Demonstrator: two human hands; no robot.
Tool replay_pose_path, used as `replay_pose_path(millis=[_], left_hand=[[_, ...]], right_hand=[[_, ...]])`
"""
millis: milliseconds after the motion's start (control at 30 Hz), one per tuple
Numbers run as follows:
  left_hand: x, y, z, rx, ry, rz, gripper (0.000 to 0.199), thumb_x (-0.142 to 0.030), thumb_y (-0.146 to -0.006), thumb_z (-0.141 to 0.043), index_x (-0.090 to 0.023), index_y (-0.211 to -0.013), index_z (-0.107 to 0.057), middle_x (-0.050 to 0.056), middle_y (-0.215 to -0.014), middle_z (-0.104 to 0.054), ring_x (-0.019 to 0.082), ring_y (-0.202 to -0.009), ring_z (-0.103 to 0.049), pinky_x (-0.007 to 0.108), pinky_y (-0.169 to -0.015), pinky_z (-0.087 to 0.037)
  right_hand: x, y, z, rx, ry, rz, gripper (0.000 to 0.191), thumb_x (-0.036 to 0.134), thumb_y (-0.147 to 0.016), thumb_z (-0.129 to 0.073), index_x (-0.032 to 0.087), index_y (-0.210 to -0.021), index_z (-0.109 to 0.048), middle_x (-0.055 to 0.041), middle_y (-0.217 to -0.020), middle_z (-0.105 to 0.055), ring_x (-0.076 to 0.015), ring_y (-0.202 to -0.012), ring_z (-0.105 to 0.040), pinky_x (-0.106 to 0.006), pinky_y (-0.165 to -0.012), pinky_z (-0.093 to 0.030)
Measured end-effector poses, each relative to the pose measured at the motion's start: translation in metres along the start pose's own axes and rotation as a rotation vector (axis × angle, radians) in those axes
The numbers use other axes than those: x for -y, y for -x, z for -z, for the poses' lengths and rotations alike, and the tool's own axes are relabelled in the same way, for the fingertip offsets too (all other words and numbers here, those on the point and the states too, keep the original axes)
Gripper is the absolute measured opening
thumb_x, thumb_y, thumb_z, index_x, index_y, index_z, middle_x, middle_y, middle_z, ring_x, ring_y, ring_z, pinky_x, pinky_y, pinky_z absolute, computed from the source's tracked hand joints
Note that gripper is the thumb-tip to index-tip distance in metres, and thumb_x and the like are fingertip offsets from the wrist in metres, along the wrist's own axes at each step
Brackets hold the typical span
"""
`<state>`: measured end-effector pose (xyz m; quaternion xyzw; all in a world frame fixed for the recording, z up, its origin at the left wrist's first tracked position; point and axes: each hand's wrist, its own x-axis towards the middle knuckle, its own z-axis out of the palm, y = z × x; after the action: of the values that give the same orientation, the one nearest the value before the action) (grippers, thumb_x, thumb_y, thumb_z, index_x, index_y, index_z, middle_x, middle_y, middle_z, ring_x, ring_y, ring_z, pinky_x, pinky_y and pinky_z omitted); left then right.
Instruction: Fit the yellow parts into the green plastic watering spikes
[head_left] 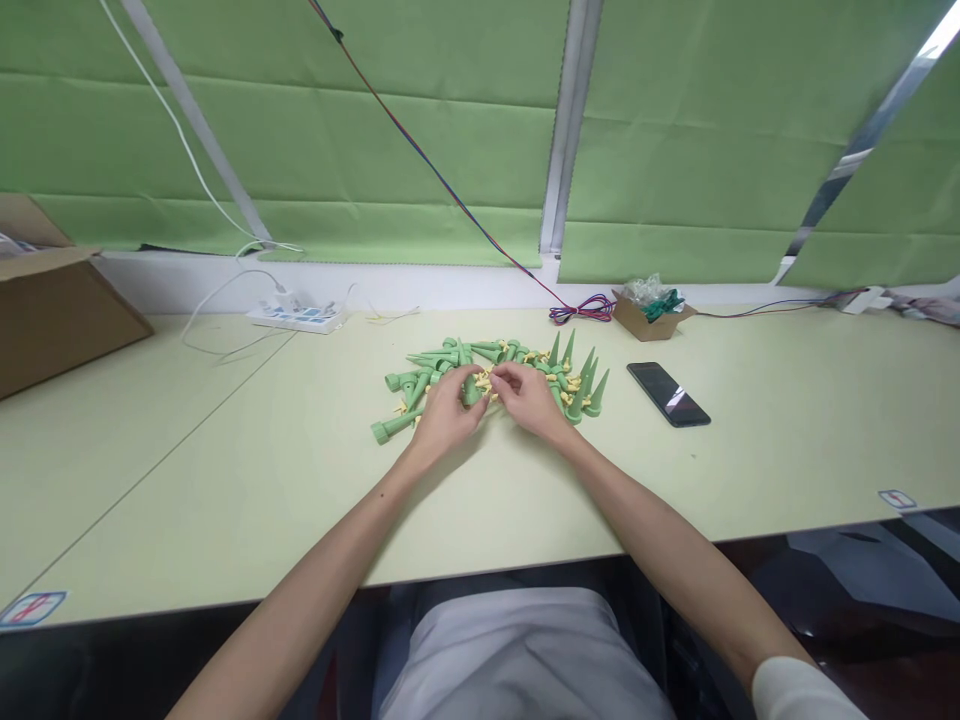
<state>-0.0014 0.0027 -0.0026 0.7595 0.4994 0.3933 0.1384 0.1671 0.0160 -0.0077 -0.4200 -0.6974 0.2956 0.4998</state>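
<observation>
My left hand (448, 408) is closed around a green plastic spike (471, 388), its fingers curled at the near edge of a pile. Close beside it, my right hand (527, 397) has thumb and fingers pinched together; whatever is between the tips is too small to make out, though yellow bits lie right behind. Green pointed spikes with round caps lie loosely to the left, one capped spike (390, 428) nearest me. On the right, several green spikes (581, 388) stand point up. Small yellow plastic pieces (484, 383) are scattered among them, partly hidden by my hands.
A black phone (668, 394) lies right of the pile. Behind it stand a small cardboard box (649, 320) with plastic bags and a coiled red-blue cable (581, 309). A white power strip (296, 316) and a large cardboard box (67, 315) are on the left.
</observation>
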Motion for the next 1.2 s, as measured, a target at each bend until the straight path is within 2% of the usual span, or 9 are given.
replay_pose_path(millis=[267,533,733,833,1033,1200], left_hand=[[-0.0009,0.0005,0.0003,-0.002,-0.010,-0.012,0.038,-0.032,-0.088,-0.062,-0.020,-0.124,-0.068,0.011,-0.123,-0.073,0.023,-0.088,-0.065,0.036,-0.076,-0.055],[-0.0075,0.0014,0.0038,0.011,0.011,0.007,0.038,-0.035,-0.086,-0.062,-0.020,-0.121,-0.069,0.009,-0.117,-0.075,0.016,-0.065,-0.058,0.033,-0.068,-0.052],[-0.0076,0.0022,0.0036,0.027,0.031,0.023,0.039,-0.035,-0.087,-0.062,-0.019,-0.122,-0.068,0.009,-0.119,-0.075,0.014,-0.060,-0.056,0.033,-0.066,-0.050],[-0.0064,0.0023,0.0032,0.025,0.022,0.016,0.039,-0.034,-0.088,-0.062,-0.018,-0.123,-0.068,0.010,-0.123,-0.074,0.015,-0.062,-0.057,0.034,-0.068,-0.051],[-0.0049,0.0020,0.0024,0.017,0.003,-0.016,0.037,-0.031,-0.089,-0.061,-0.020,-0.123,-0.067,0.010,-0.127,-0.072,0.020,-0.079,-0.064,0.034,-0.070,-0.052],[-0.0045,0.0024,0.0013,0.017,0.014,-0.024,0.036,-0.031,-0.088,-0.061,-0.020,-0.123,-0.067,0.010,-0.124,-0.072,0.020,-0.080,-0.064,0.034,-0.070,-0.052]], right_hand=[[0.0006,0.0003,-0.0007,-0.002,0.005,-0.012,0.019,0.032,-0.093,-0.055,0.018,-0.087,-0.067,-0.0031,-0.079,-0.070,-0.0164,-0.070,-0.062,-0.029,-0.069,-0.047],[0.0000,0.0014,-0.0014,0.000,0.001,-0.017,0.020,0.034,-0.092,-0.055,0.019,-0.084,-0.065,-0.0021,-0.075,-0.067,-0.0161,-0.066,-0.059,-0.029,-0.066,-0.045],[0.0026,0.0015,0.0000,0.005,-0.004,-0.032,0.021,0.035,-0.091,-0.054,0.020,-0.080,-0.062,-0.0002,-0.068,-0.062,-0.0153,-0.062,-0.054,-0.028,-0.063,-0.042],[0.0025,0.0009,0.0006,0.010,-0.002,-0.038,0.021,0.036,-0.091,-0.054,0.020,-0.080,-0.062,0.0003,-0.066,-0.060,-0.0154,-0.060,-0.053,-0.028,-0.061,-0.041],[-0.0005,0.0000,0.0012,0.009,0.045,-0.032,0.027,0.040,-0.094,-0.053,0.021,-0.076,-0.060,0.0018,-0.060,-0.055,-0.0154,-0.059,-0.049,-0.028,-0.060,-0.040],[-0.0014,0.0007,0.0013,0.011,0.082,-0.023,0.034,0.043,-0.096,-0.051,0.022,-0.070,-0.055,0.0023,-0.058,-0.051,-0.0153,-0.059,-0.046,-0.029,-0.060,-0.037]])
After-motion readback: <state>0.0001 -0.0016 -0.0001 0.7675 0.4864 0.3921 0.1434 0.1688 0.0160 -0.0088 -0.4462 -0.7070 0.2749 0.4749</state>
